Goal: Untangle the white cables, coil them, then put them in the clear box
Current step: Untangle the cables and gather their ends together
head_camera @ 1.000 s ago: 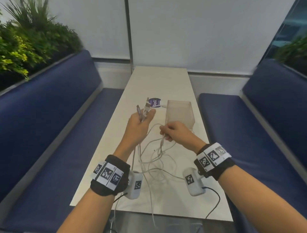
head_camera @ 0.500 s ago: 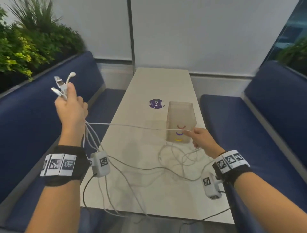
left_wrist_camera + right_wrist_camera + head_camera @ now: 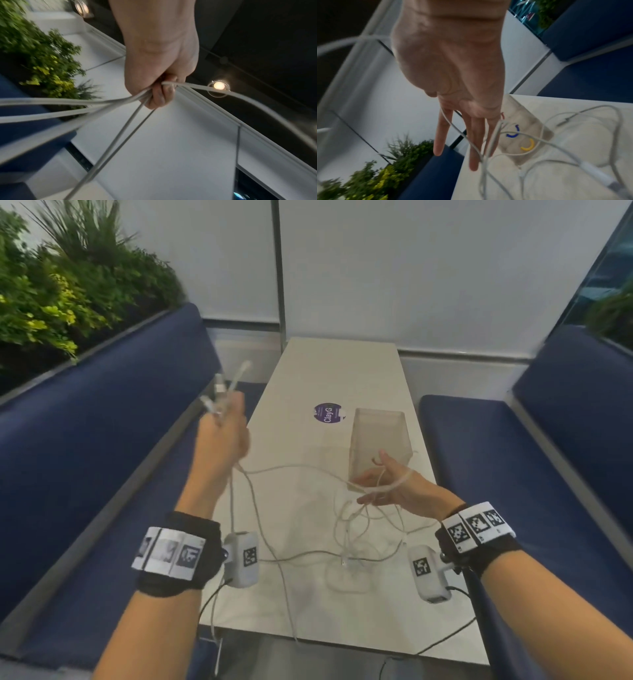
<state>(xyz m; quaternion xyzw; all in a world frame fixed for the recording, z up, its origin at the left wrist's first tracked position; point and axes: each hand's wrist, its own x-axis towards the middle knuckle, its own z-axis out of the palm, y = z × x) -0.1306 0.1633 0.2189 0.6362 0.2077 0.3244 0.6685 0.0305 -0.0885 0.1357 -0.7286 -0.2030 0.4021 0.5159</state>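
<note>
Several white cables point(image 3: 356, 529) lie tangled on the pale table point(image 3: 339, 371) in front of the clear box point(image 3: 378, 440). My left hand point(image 3: 224, 436) is raised over the table's left edge and grips a bunch of the cables point(image 3: 120, 102), with their plug ends point(image 3: 222, 386) sticking up above the fist. From it strands run down and across to my right hand point(image 3: 383, 484). That hand is held palm up with straight fingers point(image 3: 473, 142) just in front of the box, and a cable loops over the thumb and fingers.
Blue benches point(image 3: 85, 440) run along both sides of the table, with plants point(image 3: 61, 289) behind the left one. A purple round sticker point(image 3: 328, 412) lies left of the box. Coloured arcs point(image 3: 520, 139) mark the box's front wall. One cable hangs over the near table edge point(image 3: 294, 635).
My left hand has swung from far left back toward the table, lower, still gripping the plug ends. My right hand has let go of its pinch and spread its fingers; the taut strand now sags.
</note>
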